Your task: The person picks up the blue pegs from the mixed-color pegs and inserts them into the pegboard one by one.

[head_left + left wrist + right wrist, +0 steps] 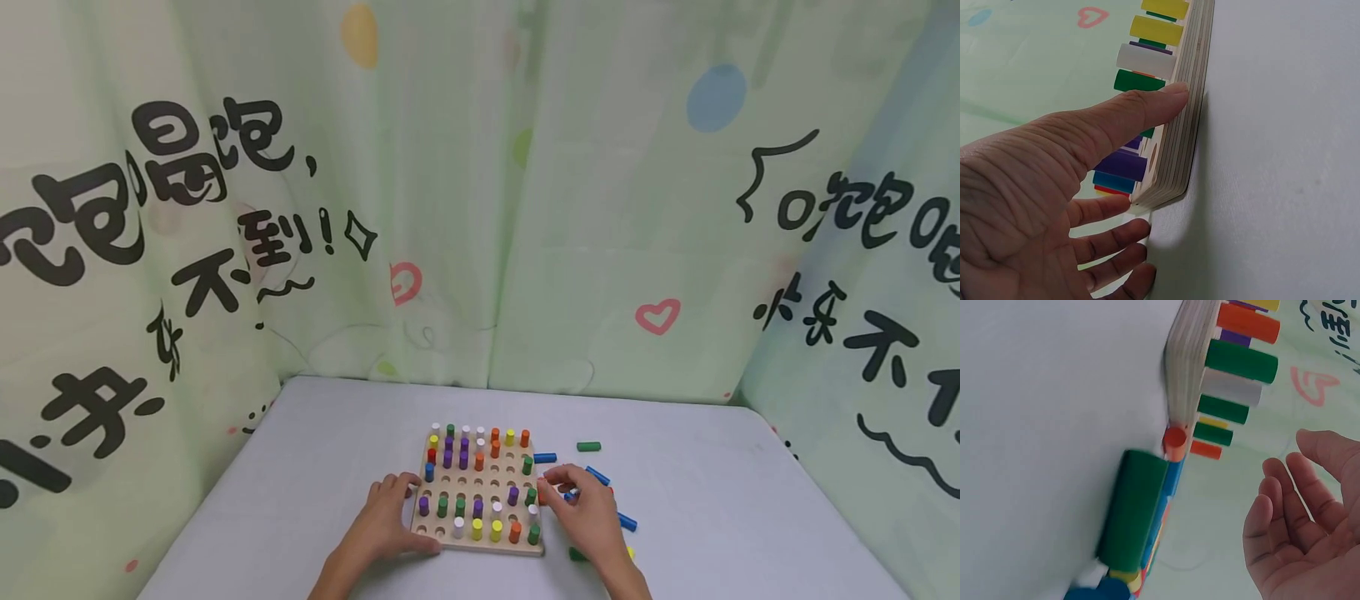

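A wooden pegboard (482, 481) with rows of holes lies on the table, many of its holes filled with upright coloured pegs. My left hand (386, 517) is at its near left corner. In the left wrist view, the straight thumb (1175, 94) rests against the layered front edge, while the fingers spread beside the corner. Off the board's right side, my right hand (585, 500) hovers with fingers loosely bent and apart, nothing between them in the right wrist view. An orange peg (1175, 443) lies by the board's edge, close to that hand.
Loose pegs lie right of the board, among them a green peg (588, 447) at the back, a blue peg (545, 457) by the board and another blue peg (627, 522). Several sit partly behind the right hand. A printed curtain (480, 208) surrounds the white table (337, 433).
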A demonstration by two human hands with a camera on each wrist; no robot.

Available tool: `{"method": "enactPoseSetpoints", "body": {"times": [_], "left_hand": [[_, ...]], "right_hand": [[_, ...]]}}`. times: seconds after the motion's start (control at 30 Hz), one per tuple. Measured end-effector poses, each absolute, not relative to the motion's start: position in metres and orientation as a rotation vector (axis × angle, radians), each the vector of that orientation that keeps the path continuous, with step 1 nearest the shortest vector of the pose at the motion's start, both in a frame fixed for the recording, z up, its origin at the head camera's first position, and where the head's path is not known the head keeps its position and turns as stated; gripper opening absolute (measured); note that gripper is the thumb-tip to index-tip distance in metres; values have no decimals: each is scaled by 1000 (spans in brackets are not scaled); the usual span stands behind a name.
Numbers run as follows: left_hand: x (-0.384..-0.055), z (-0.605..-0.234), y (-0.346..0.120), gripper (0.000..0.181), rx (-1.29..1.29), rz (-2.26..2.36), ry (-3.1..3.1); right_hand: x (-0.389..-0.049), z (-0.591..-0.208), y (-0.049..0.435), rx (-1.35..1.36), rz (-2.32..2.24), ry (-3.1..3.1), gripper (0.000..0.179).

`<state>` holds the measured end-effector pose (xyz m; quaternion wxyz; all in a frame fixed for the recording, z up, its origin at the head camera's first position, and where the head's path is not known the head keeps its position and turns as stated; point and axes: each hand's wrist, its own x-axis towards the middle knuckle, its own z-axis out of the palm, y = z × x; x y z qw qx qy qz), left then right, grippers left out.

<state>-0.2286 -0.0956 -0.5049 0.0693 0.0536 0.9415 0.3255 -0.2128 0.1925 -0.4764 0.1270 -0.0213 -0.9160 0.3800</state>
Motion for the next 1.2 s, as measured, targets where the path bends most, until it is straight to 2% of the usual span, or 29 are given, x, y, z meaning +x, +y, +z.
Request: {"method": "enactPoseSetpoints", "body": {"times": [0.47, 0.7, 1.2], "left_hand": [[-228, -502, -95, 87, 200, 982, 2837], [-227, -503, -95, 87, 192, 982, 2836], [-227, -504, -95, 86, 168, 982, 2835]], "right_hand": [[-204, -481, 224, -128, 999, -2747, 16], [-208, -483, 232, -198, 972, -2832, 22], [-222, -488, 239, -244, 924, -2952, 24]]}}
